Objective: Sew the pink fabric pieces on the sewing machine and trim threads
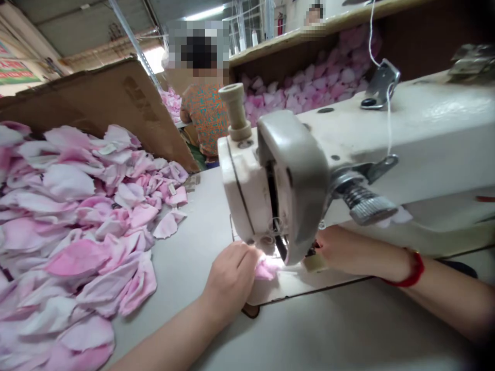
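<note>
A white sewing machine stands on the grey table. My left hand is curled, fingers pinched on a small pink fabric piece lying under the machine head by the needle. My right hand reaches in under the machine arm from the right, a red band on its wrist; its fingers are behind the machine head and mostly hidden, near the same fabric piece.
A big heap of pink fabric pieces covers the table's left side, with a cardboard sheet behind it. More pink pieces fill a shelf behind the machine. Another person in a patterned shirt sits beyond.
</note>
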`<state>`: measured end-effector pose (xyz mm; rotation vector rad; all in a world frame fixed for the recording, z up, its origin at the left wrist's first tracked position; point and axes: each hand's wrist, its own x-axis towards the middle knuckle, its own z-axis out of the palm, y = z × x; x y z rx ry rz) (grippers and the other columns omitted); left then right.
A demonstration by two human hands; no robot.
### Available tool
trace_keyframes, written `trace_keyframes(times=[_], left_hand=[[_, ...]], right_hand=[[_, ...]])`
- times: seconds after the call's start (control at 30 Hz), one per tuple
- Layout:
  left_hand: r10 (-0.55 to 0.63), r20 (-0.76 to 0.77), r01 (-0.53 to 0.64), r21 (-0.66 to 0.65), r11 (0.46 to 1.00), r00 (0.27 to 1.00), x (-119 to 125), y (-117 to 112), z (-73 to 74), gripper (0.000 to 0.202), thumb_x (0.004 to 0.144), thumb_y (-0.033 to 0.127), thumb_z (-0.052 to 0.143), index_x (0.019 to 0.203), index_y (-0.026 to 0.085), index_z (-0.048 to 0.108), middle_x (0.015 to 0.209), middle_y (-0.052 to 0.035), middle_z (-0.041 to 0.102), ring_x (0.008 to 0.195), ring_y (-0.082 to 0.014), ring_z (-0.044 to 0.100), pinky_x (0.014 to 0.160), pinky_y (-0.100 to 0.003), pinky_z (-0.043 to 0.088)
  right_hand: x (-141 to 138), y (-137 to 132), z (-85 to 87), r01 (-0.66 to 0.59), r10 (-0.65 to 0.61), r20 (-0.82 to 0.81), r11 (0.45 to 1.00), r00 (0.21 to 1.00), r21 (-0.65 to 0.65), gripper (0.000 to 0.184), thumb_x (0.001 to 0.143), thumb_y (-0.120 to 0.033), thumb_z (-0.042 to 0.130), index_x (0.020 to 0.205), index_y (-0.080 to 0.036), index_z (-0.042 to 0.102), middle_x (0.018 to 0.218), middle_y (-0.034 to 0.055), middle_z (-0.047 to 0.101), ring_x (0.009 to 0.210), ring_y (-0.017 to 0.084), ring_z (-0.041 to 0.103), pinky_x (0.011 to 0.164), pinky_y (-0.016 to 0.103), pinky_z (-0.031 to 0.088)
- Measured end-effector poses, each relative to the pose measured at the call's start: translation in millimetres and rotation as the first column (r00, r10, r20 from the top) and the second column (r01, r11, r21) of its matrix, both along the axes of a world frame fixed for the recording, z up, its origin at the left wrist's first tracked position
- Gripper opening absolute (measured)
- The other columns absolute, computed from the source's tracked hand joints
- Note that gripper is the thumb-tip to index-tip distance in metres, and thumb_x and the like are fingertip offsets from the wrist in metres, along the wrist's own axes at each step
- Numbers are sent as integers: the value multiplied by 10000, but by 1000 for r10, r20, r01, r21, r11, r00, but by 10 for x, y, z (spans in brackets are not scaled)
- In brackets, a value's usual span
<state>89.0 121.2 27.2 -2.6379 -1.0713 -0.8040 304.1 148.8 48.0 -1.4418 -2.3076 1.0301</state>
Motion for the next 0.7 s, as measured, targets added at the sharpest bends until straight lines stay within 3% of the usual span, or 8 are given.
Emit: trace_keyframes(times=[0.17, 0.37, 0.5, 0.7], left_hand=[[61, -110, -68, -62, 996, 992, -33, -8, -97, 265, 874, 165, 312, 676, 179, 487, 620, -4, 466, 585, -135, 446, 603, -252, 378], [8, -89, -14, -66, 998, 996, -35, -14, -70, 275, 867, 138, 276, 719, 177, 504, 643, -6, 487, 585, -134, 437, 594, -251, 373], [47, -36, -50, -80, 996, 998, -35, -17, -54, 263, 858, 158, 312, 722, 174, 537, 636, -11, 515, 579, -138, 456, 547, -247, 368], [61, -87, -69, -92, 993, 994, -36, -45, -33, 316, 837, 113, 302, 724, 188, 588, 678, -33, 551, 643, -152, 506, 566, -255, 392]], right_hand=[[-61, -6, -120, -31, 21, 50, 979, 999, 202, 247, 768, -286, 450, 551, -222, 548, 492, -9, 522, 461, 130, 466, 441, 253, 302], [-65, 15, -139, -1, -24, 108, 974, 994, 227, 295, 790, -306, 426, 533, -224, 547, 426, -2, 440, 431, 126, 427, 443, 268, 271], [-83, -12, -128, 7, -39, 136, 974, 990, 228, 265, 780, -278, 433, 558, -227, 567, 438, 0, 446, 446, 128, 434, 452, 270, 267], [-136, -37, -42, 11, -49, 161, 973, 986, 229, 273, 765, -215, 420, 523, -219, 545, 464, 10, 497, 476, 139, 461, 450, 264, 265]])
